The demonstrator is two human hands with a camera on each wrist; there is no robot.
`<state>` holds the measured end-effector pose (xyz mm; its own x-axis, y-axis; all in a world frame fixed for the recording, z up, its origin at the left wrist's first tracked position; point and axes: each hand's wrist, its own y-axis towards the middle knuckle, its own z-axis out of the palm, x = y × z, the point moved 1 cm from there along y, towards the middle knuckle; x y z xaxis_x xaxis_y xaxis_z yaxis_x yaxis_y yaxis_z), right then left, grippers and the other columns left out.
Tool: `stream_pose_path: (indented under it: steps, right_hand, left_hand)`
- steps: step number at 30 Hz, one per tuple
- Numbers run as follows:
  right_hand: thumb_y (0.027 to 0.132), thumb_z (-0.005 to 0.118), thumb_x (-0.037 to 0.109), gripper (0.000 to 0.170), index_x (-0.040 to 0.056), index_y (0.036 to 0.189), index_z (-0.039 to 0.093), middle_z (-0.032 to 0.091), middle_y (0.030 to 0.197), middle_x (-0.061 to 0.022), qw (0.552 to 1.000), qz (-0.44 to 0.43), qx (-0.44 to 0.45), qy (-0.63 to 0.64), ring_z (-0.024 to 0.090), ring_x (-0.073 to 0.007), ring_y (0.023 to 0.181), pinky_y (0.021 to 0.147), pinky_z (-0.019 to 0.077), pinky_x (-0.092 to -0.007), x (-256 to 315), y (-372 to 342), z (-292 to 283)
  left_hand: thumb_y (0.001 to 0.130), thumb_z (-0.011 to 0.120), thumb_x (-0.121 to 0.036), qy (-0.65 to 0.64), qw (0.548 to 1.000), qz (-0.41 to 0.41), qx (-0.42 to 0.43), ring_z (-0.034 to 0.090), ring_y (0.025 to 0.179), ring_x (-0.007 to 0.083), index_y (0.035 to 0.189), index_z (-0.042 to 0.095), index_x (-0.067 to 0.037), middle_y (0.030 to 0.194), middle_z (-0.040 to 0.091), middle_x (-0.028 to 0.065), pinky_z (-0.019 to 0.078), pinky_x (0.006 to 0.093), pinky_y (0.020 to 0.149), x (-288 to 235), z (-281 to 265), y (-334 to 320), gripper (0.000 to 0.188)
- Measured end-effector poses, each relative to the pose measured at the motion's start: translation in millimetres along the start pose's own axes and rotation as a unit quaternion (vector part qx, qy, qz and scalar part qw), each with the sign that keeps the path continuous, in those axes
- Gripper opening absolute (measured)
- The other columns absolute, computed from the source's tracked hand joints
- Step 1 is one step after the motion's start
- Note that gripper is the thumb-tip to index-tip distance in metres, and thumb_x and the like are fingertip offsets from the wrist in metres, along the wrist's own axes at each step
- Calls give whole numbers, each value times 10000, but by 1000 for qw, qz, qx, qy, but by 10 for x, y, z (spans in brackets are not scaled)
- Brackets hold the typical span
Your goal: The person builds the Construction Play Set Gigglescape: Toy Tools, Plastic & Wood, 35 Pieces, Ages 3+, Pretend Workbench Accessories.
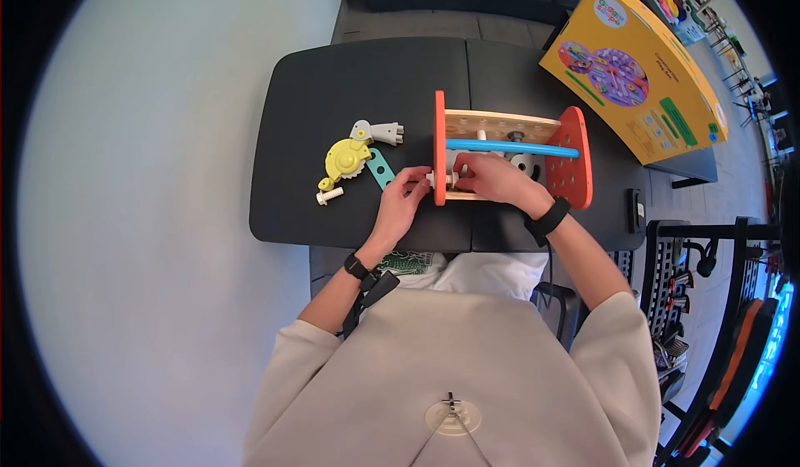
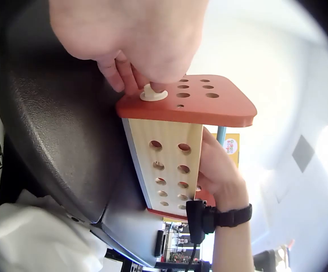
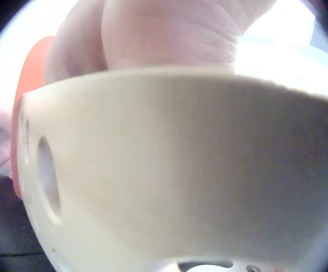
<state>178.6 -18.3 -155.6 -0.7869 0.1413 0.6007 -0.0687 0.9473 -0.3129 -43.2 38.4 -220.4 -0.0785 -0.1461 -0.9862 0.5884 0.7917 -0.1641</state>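
Observation:
A wooden toy toolbox has red end panels (image 1: 575, 167), wooden sides full of holes (image 2: 165, 164) and a blue rod handle (image 1: 512, 147). My left hand (image 1: 400, 207) is outside its left end panel, thumb and fingers pinching a cream toy bolt (image 2: 153, 93) whose flange lies against the red surface. Reaching into the box from the right, my right hand (image 1: 498, 180) has its fingertips curled around a small pale piece (image 1: 451, 180) on the inner side of that same panel. The right fingertips are hidden behind the wooden side in the right wrist view.
Left of the box lie a yellow toy saw piece (image 1: 344, 160), a grey claw-shaped piece (image 1: 386, 134), a teal strip with holes (image 1: 380, 167) and a loose white bolt (image 1: 330, 195). A large yellow carton (image 1: 642, 75) stands at the right back. The black table (image 1: 292, 117) has a seam across it.

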Motion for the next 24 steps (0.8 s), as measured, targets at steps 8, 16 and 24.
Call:
stream_pose_path:
  steps: [8,16,24]
  right_hand:
    - [989,668,232,293,27,1191,727,768,1064,-228,997,9,66,-50,736,-413,1021,920,570,-513,110,16,-94]
    - [1072,565,293,354,33,1271,698,764,1115,-171,987,19,161,-7,727,-332,1021,924,552,-438,-79,143,-50]
    - [1059,647,252,335,4,1279,600,707,1034,-100,982,30,169,84,686,-205,1000,897,539,-358,-217,119,-50]
  left_hand:
    - [1090,629,-178,26,999,-19,19,693,973,140,1280,655,45,1106,752,94,554,301,895,103,-55,42,294]
    - [1091,636,-186,-19,998,-39,38,686,992,135,1191,647,20,1044,729,70,551,300,917,77,-67,49,229]
    - [1073,674,-181,26,995,-63,71,653,1112,119,1295,627,2,1152,705,54,508,286,997,-96,-104,5,292]
